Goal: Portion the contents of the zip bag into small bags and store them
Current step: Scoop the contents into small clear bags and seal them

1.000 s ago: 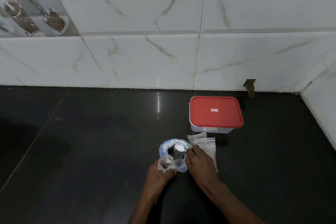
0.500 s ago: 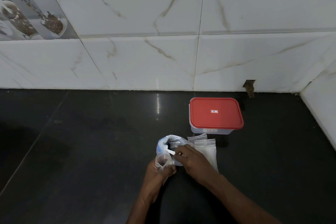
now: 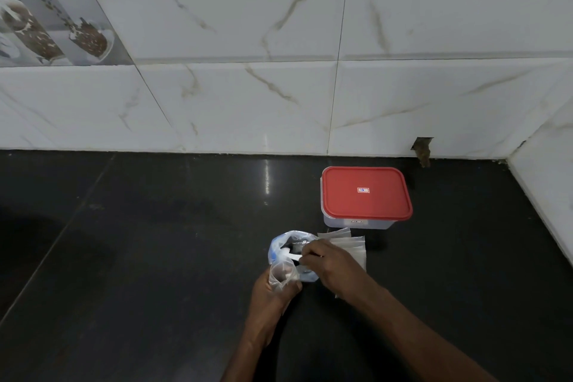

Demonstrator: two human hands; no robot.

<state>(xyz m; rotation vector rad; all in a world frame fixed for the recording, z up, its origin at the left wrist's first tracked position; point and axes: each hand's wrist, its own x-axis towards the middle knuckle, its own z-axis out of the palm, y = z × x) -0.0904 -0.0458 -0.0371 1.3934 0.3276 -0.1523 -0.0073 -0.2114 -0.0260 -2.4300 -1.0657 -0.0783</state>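
Now L hand [image 3: 273, 290] grips small bag [image 3: 280, 276] — R hand [image 3: 333, 267] in zip bag [image 3: 285, 246].

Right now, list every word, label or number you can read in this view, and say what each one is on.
No text here can be read.
Red lid of the box: a small white sticker with red and blue marks, too small to read.
Front wall of the clear box: a small label, blurred.
Zip bag: blue print, crumpled, unreadable.
Small bags: no print visible.
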